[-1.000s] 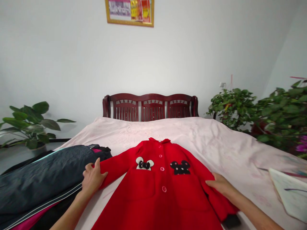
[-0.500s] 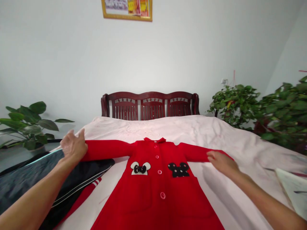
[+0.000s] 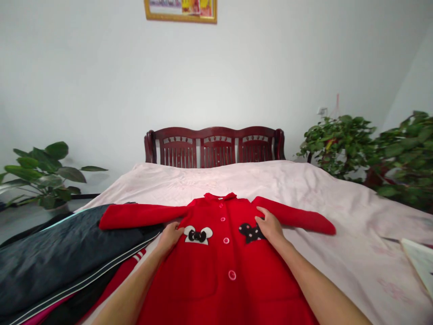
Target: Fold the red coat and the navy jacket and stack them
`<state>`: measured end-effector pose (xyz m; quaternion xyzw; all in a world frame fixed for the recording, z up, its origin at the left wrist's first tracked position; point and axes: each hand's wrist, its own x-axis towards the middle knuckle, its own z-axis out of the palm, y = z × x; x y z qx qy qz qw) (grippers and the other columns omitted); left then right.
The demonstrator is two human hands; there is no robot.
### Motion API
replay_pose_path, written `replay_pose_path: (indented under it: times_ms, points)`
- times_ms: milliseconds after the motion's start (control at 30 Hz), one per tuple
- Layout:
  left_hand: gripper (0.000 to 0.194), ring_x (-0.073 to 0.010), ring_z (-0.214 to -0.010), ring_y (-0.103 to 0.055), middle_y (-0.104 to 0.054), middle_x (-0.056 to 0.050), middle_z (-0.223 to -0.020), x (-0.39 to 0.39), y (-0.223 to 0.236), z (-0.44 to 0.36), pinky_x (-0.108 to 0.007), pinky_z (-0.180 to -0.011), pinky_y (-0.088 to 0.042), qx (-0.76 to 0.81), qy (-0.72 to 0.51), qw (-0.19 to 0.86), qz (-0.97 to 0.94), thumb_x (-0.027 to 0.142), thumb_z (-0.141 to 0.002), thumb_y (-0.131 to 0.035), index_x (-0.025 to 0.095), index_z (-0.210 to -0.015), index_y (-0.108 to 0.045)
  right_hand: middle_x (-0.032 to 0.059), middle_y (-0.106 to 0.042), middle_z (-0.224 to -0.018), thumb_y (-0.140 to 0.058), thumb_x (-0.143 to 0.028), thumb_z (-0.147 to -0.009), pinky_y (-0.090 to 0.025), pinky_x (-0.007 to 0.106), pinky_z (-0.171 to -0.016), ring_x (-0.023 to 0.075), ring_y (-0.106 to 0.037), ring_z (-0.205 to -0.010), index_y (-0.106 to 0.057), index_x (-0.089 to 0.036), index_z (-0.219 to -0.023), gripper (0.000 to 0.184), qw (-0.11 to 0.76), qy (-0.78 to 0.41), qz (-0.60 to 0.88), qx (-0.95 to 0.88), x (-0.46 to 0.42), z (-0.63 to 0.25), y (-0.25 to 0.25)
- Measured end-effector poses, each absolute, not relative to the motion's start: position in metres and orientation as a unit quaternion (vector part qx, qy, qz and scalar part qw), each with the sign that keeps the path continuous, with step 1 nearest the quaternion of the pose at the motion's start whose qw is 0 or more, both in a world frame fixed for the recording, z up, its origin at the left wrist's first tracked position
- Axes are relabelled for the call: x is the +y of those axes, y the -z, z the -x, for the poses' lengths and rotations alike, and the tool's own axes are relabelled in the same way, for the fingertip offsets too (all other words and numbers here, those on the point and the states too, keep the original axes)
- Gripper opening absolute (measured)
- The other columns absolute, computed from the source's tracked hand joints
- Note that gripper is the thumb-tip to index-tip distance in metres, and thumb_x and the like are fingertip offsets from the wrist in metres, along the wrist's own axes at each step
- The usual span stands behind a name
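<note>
A red buttoned coat (image 3: 223,257) lies front up, its collar away from me and both sleeves spread outward. Its chest bears a white mouse-head patch (image 3: 196,235) with a black bow and a black dotted patch (image 3: 249,232). My left hand (image 3: 171,237) is at the coat's left side below the armpit, fingers closed on the cloth edge. On the other side my right hand (image 3: 270,225) touches the chest beside the dotted patch, partly covering it, thumb and forefinger apart. The hem runs out of view at the bottom.
Dark clothes (image 3: 67,257) with white piping lie left of the coat, under its left sleeve. Pale pink sheet (image 3: 338,203) covers the bed. Beyond stands a dark red wooden backrest (image 3: 216,146). Potted plants (image 3: 47,171) flank the bed. A pale flat item (image 3: 419,262) lies far right.
Both hands have left the sleeve ends and moved inward to the coat's upper sides. The sleeves now lie free, the left one across the dark clothes. The view has shifted slightly.
</note>
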<state>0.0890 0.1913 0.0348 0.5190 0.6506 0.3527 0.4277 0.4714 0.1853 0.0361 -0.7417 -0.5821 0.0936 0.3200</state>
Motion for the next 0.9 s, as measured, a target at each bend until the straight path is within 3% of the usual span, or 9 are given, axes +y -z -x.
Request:
replay_pose_path:
  times_ms: [67, 200, 333, 467, 533, 667, 800, 900]
  points:
    - [0.016, -0.0388, -0.116, -0.06, -0.074, -0.013, -0.102, 0.19, -0.035, -0.082, -0.04, -0.092, -0.044, 0.687, -0.329, 0.337, -0.553, 0.031, -0.074, -0.067, 0.021, -0.086, -0.064, 0.0087, -0.06, -0.134, -0.046, -0.029, -0.091, -0.043, 0.034, -0.1, 0.0241, -0.057, -0.122, -0.051, -0.024, -0.139, 0.049, 0.27, -0.064, 0.752, -0.597, 0.176, -0.469, -0.03]
    - [0.03, -0.0437, -0.118, -0.058, -0.068, -0.021, -0.116, 0.181, -0.037, -0.077, -0.051, -0.098, -0.041, 0.723, -0.266, 0.239, -0.592, 0.031, -0.079, -0.063, 0.017, -0.105, -0.065, 0.0145, -0.062, -0.121, -0.05, -0.025, -0.091, -0.044, 0.044, -0.093, 0.031, -0.061, -0.111, -0.053, -0.025, -0.139, 0.047, 0.169, -0.02, 0.771, -0.613, 0.155, -0.46, -0.019]
    - [0.051, -0.0422, -0.133, -0.045, -0.05, -0.027, -0.14, 0.159, -0.048, -0.104, -0.054, -0.109, -0.03, 0.693, -0.266, 0.157, -0.652, 0.028, -0.087, -0.054, 0.012, -0.135, -0.051, 0.0183, -0.042, -0.149, -0.051, -0.022, -0.09, -0.031, 0.049, -0.108, 0.0365, -0.04, -0.136, -0.05, -0.02, -0.142, 0.052, 0.132, 0.032, 0.766, -0.628, 0.142, -0.434, -0.029]
    - [0.054, -0.0332, -0.142, -0.036, -0.047, -0.017, -0.15, 0.116, -0.039, -0.146, -0.044, -0.118, -0.024, 0.592, -0.269, 0.136, -0.748, 0.04, -0.09, -0.054, 0.019, -0.14, -0.052, 0.0178, -0.035, -0.156, -0.041, -0.043, -0.096, -0.026, 0.05, -0.113, 0.0356, -0.03, -0.143, -0.038, -0.016, -0.151, 0.061, 0.108, 0.007, 0.727, -0.678, 0.119, -0.395, -0.034]
    - [0.058, -0.035, -0.144, -0.033, -0.044, -0.015, -0.153, 0.093, -0.021, -0.16, -0.05, -0.119, -0.023, 0.547, -0.236, 0.121, -0.794, 0.045, -0.089, -0.056, 0.023, -0.142, -0.052, 0.0162, -0.031, -0.159, -0.034, -0.049, -0.098, -0.024, 0.054, -0.114, 0.0351, -0.027, -0.146, -0.032, -0.018, -0.154, 0.064, 0.094, -0.018, 0.692, -0.715, 0.103, -0.381, -0.026]
    - [0.062, -0.037, -0.146, -0.03, -0.034, -0.016, -0.158, 0.064, 0.01, -0.155, -0.06, -0.117, -0.024, 0.508, -0.152, 0.035, -0.847, 0.047, -0.094, -0.047, 0.026, -0.151, -0.037, 0.0114, -0.025, -0.161, -0.035, -0.049, -0.098, -0.017, 0.057, -0.117, 0.0327, -0.024, -0.148, -0.032, -0.024, -0.154, 0.062, 0.077, 0.004, 0.648, -0.758, 0.081, -0.385, -0.006]
    - [0.061, -0.0318, -0.146, -0.032, -0.034, -0.009, -0.159, 0.053, 0.016, -0.13, -0.058, -0.115, -0.03, 0.484, -0.118, -0.048, -0.866, 0.045, -0.097, -0.044, 0.036, -0.154, -0.026, 0.0104, -0.032, -0.159, -0.034, -0.052, -0.097, -0.02, 0.054, -0.118, 0.0305, -0.029, -0.146, -0.037, -0.022, -0.152, 0.062, 0.07, 0.023, 0.623, -0.779, 0.075, -0.418, 0.002]
    - [0.061, -0.0298, -0.146, -0.033, -0.034, -0.007, -0.159, 0.043, 0.012, -0.113, -0.054, -0.116, -0.032, 0.469, -0.102, -0.063, -0.875, 0.044, -0.097, -0.046, 0.037, -0.153, -0.025, 0.0108, -0.036, -0.157, -0.034, -0.051, -0.098, -0.022, 0.05, -0.119, 0.0289, -0.032, -0.145, -0.041, -0.019, -0.15, 0.062, 0.076, 0.032, 0.617, -0.782, 0.067, -0.437, 0.003]
